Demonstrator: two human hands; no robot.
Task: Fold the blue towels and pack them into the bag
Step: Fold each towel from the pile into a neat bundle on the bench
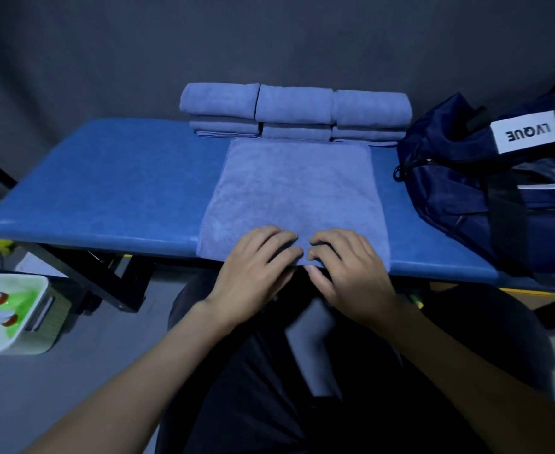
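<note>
The left hand point(256, 267) gripped the near edge of the spread towel point(294, 191), fingers curled on top of the cloth and the thumb hidden beneath the hem. The right hand point(345, 270) held the same edge just beside it at 3 o'clock, fingers bent over the cloth and the thumb tip showing at the hem. The two hands sat knuckle to knuckle, almost touching, palms down, with both forearms coming in from 6 o'clock and converging on the middle of the edge.

The spread towel lay flat across the blue padded bench point(112, 188), its near edge overhanging the front of the bench and its far edge reaching the stacked towels.

The dark blue bag point(486, 191) stood on the bench at 3 o'clock of the spread towel, well clear of both hands, a white label facing the camera upside down.

At 12 o'clock, along the far edge of the bench, the folded towels point(294, 111) stood in three stacks side by side, touching one another.

At 9 o'clock, below the bench, a white tub point(37, 290) sat on the floor; its contents were too blurred to identify.
</note>
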